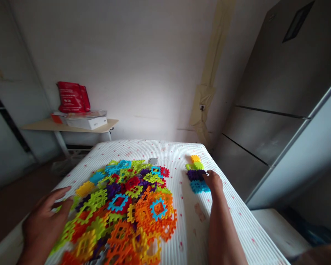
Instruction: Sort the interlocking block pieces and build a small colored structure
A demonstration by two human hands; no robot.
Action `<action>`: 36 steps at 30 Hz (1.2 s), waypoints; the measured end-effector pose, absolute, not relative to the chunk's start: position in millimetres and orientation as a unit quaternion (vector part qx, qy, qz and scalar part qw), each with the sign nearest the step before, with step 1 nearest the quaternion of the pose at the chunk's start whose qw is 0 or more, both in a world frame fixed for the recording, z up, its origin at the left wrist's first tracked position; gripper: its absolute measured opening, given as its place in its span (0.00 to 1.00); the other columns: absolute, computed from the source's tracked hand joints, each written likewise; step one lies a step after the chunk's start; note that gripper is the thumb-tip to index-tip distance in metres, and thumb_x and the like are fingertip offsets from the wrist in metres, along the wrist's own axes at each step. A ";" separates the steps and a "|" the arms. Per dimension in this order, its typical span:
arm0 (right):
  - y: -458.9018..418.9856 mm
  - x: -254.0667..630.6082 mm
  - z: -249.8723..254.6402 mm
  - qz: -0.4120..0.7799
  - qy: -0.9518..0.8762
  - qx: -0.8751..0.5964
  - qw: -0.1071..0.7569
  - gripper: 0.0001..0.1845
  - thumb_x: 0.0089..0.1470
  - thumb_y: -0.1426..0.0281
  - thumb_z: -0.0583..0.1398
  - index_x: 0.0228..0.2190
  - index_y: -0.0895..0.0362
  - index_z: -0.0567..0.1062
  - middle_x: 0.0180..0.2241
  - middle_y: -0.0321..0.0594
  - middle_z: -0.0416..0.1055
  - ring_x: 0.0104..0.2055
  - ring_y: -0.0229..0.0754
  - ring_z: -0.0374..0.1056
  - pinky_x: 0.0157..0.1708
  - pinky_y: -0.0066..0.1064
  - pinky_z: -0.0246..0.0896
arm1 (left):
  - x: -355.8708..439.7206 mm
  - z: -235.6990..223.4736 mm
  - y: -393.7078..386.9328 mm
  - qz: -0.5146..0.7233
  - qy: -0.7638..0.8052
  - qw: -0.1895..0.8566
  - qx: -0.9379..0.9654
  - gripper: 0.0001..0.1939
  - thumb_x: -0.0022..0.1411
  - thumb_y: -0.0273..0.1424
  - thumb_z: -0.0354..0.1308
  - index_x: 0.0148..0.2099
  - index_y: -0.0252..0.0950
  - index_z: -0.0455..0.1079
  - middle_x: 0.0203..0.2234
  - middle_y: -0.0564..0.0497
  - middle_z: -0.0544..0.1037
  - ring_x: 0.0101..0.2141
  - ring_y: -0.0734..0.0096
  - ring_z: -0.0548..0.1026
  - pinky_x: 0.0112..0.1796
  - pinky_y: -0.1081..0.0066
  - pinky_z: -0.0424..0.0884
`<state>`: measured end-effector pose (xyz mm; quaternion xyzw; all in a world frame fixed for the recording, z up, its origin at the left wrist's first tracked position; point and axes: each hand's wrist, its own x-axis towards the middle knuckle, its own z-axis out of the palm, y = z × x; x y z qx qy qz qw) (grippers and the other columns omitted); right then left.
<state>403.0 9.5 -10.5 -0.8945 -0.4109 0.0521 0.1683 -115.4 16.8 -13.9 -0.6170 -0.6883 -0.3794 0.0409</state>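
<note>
A big heap of flat, toothed plastic tiles (127, 206) in orange, green, blue, red, purple and yellow covers the left and middle of a white ribbed table (187, 228). My left hand (45, 224) rests at the heap's left edge, fingers spread and flat, holding nothing. Off to the right stands a short row of sorted tiles: orange (195, 158), green (195, 166), purple (195, 175) and blue (198, 187). My right hand (213, 181) reaches to this row, fingers curled against the purple and blue tiles; whether it grips one is hidden.
A tall grey refrigerator (278, 92) stands close on the right. A small shelf (68, 127) at the back left carries a red bag (73, 97) and a white box (86, 122). A white wall runs behind the table.
</note>
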 end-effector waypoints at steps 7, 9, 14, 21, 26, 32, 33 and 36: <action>9.6 404.7 -9.6 0.047 -0.401 -0.899 0.171 0.25 0.55 0.59 0.52 0.50 0.59 0.71 0.45 0.53 0.72 0.47 0.52 0.69 0.42 0.39 0.63 | -96.8 6.7 11.3 -0.423 -0.687 -0.039 -0.589 0.16 0.57 0.40 0.48 0.45 0.41 0.67 0.44 0.51 0.74 0.39 0.61 0.76 0.44 0.62 0.71; 9.2 404.7 -7.0 0.040 -0.398 -0.899 0.177 0.26 0.56 0.59 0.51 0.51 0.60 0.70 0.47 0.54 0.71 0.48 0.53 0.68 0.43 0.40 0.63 | -94.4 10.7 15.8 -0.422 -0.658 -0.052 -0.622 0.16 0.56 0.40 0.48 0.43 0.40 0.69 0.41 0.50 0.77 0.39 0.62 0.76 0.43 0.65 0.71; 8.6 405.8 -0.3 0.004 -0.396 -0.893 0.212 0.25 0.56 0.59 0.50 0.50 0.59 0.71 0.46 0.51 0.72 0.47 0.54 0.68 0.42 0.40 0.62 | -79.4 33.7 29.7 -0.332 -0.585 -0.085 -0.735 0.15 0.56 0.38 0.48 0.39 0.40 0.72 0.39 0.50 0.79 0.41 0.64 0.76 0.44 0.69 0.69; 9.1 403.4 9.8 -0.021 -0.416 -0.876 0.241 0.24 0.54 0.60 0.51 0.46 0.58 0.74 0.42 0.47 0.74 0.44 0.51 0.70 0.39 0.35 0.61 | -49.2 37.4 44.2 -0.111 -0.600 -0.061 -0.790 0.16 0.50 0.27 0.56 0.42 0.43 0.74 0.44 0.50 0.78 0.48 0.61 0.72 0.48 0.63 0.65; 10.6 399.8 13.3 -0.021 -0.420 -0.873 0.249 0.24 0.53 0.60 0.51 0.46 0.58 0.75 0.41 0.46 0.75 0.43 0.51 0.70 0.39 0.34 0.61 | -40.7 24.4 51.2 -0.066 -0.627 -0.035 -0.775 0.18 0.53 0.24 0.52 0.45 0.45 0.73 0.46 0.50 0.77 0.48 0.61 0.72 0.48 0.61 0.64; 9.6 395.6 15.1 -0.014 -0.429 -0.865 0.258 0.22 0.53 0.61 0.52 0.45 0.58 0.75 0.41 0.44 0.75 0.43 0.50 0.70 0.40 0.34 0.61 | -39.3 22.3 53.3 -0.033 -0.647 -0.019 -0.761 0.17 0.55 0.27 0.51 0.46 0.44 0.71 0.46 0.47 0.76 0.49 0.56 0.71 0.46 0.55 0.63; 9.2 394.8 15.6 -0.014 -0.430 -0.865 0.258 0.22 0.53 0.61 0.52 0.45 0.58 0.75 0.41 0.44 0.76 0.43 0.50 0.70 0.40 0.33 0.61 | -38.9 22.8 53.1 -0.028 -0.648 -0.018 -0.761 0.17 0.55 0.27 0.50 0.46 0.44 0.71 0.47 0.47 0.76 0.49 0.55 0.71 0.46 0.54 0.63; 9.2 392.8 16.5 -0.012 -0.436 -0.862 0.257 0.21 0.54 0.62 0.52 0.44 0.58 0.75 0.41 0.44 0.75 0.43 0.50 0.70 0.39 0.33 0.61 | -37.3 25.0 52.1 -0.019 -0.650 -0.016 -0.759 0.17 0.54 0.27 0.50 0.46 0.44 0.70 0.47 0.48 0.76 0.49 0.56 0.71 0.46 0.54 0.63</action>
